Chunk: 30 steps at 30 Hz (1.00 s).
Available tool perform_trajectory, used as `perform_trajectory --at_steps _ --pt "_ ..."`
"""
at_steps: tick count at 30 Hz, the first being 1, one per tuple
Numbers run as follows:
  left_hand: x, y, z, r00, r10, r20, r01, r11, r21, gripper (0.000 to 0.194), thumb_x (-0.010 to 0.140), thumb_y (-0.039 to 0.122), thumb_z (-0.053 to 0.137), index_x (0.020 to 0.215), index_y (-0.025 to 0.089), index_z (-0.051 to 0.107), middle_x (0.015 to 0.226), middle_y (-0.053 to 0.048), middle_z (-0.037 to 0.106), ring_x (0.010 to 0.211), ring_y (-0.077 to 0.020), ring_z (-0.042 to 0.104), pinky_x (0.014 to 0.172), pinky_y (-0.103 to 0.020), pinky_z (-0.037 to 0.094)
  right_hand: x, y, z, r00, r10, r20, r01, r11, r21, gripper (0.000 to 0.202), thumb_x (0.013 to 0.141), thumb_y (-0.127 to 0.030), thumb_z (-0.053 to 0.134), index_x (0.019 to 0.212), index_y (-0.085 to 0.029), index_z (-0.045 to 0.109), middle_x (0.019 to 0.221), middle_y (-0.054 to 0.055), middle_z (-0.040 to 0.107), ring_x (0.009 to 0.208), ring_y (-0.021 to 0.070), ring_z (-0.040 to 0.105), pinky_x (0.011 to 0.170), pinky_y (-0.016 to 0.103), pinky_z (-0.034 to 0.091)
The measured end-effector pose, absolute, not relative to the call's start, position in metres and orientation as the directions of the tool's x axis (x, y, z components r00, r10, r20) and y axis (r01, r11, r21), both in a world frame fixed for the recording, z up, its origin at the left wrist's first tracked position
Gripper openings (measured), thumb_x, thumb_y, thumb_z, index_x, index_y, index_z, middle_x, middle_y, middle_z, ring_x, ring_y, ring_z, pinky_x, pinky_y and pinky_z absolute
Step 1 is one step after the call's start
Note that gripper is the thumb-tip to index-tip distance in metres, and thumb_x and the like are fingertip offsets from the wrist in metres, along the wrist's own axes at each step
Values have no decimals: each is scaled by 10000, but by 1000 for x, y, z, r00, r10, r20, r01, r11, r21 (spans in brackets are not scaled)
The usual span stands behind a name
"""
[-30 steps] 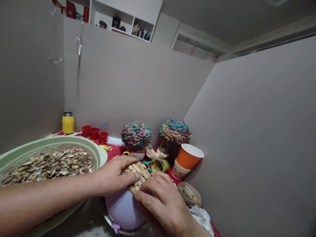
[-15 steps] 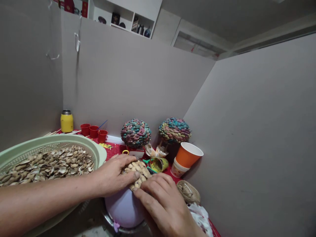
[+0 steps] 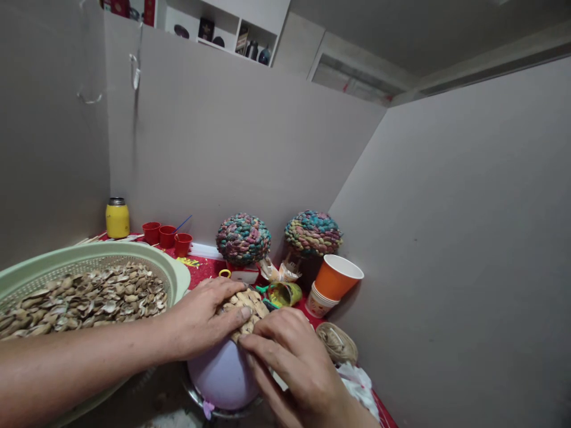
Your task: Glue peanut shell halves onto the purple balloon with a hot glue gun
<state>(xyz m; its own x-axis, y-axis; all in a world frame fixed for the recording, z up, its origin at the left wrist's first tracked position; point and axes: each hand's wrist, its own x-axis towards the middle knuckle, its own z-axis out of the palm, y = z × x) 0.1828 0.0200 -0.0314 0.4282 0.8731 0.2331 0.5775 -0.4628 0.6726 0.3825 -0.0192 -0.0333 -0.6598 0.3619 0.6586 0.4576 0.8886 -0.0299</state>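
A lilac balloon (image 3: 223,375) with its knot at the bottom sits in a round metal rim (image 3: 193,393). Light-brown peanut shells (image 3: 250,304) cover its upper part in rows. My left hand (image 3: 203,315) is laid across the shells from the left, thumb and fingers spread around them, gripping the balloon. At the lower right edge of the shells, my right hand (image 3: 289,356) has its fingers closed together, the tips touching that edge. Whatever lies between those fingertips is hidden. To the left, a green colander (image 3: 178,276) holds many loose peanut shells (image 3: 111,294).
Behind stand two multicoloured shell-covered balls (image 3: 243,239), several red cups (image 3: 167,236) and a yellow jar (image 3: 117,219). A tipped container (image 3: 285,294), an orange paper cup (image 3: 333,279), coiled cord (image 3: 338,343) and a white plastic bag (image 3: 357,383) lie to the right. Grey panels (image 3: 446,238) enclose the table.
My right hand has shifted slightly, and its lower fingers now show farther down along the balloon. My left hand stays put on the shells. The view has moved a little.
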Motion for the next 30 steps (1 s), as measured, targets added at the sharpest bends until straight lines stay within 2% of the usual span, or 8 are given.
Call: perform_trajectory --at_steps 6,10,14,16,20,24,26,30 --pt "181 22 -34 433 864 259 545 -479 688 531 934 483 422 1336 175 582 1400 -129 591 1298 -295 514 1122 -482 355 381 -22 -28 -617 438 654 464 874 -147 254 905 -78 550 1123 -202 594 954 71 653 869 206 590 775 362 512" --pt "180 22 -33 441 863 248 534 -474 700 559 949 499 386 1355 157 562 1427 -134 565 1317 -283 498 1138 -470 337 385 -20 -26 -565 467 680 454 864 -217 292 874 -89 578 1137 -215 560 992 68 645 916 214 596 819 364 513" --pt "179 23 -28 439 874 209 544 -444 711 607 946 522 378 1382 129 533 1465 -149 522 1367 -297 446 1166 -479 293 393 -8 -29 -463 522 717 442 837 -323 210 893 -182 586 1097 -227 578 1017 73 643 961 224 607 844 364 517" --pt "177 23 -25 438 873 215 535 -445 718 587 944 521 389 1369 150 551 1460 -134 534 1367 -300 448 1162 -475 304 395 3 -35 -418 572 706 443 807 -392 199 926 -260 573 1122 -227 589 1098 91 645 1043 238 602 903 383 507" --pt "168 21 -15 475 863 172 500 -426 754 565 904 512 497 1376 204 541 1466 -92 538 1358 -296 463 1148 -449 336 393 22 -50 -428 686 589 437 727 -529 407 989 -437 481 1321 -206 529 1356 123 557 1274 250 500 1073 428 415" --pt "160 19 -9 521 853 29 478 -320 818 798 793 509 662 1465 167 400 1472 -131 521 1309 -297 520 1102 -425 408 388 29 -61 -466 747 475 395 656 -643 562 1011 -539 358 1408 -157 468 1445 146 490 1345 252 435 1135 457 343" --pt "161 18 -8 552 834 9 433 -296 851 817 776 498 691 1464 179 387 1451 -125 542 1289 -290 541 1071 -410 444 386 30 -63 -472 745 472 374 654 -657 590 1017 -549 326 1422 -141 455 1453 148 484 1348 247 429 1141 450 332" --pt "166 18 -11 540 841 36 422 -307 853 810 738 478 736 1427 190 423 1450 -114 539 1309 -307 513 1096 -427 414 382 30 -66 -444 727 523 366 680 -635 554 1036 -505 298 1419 -138 460 1427 136 513 1319 223 455 1134 408 340"
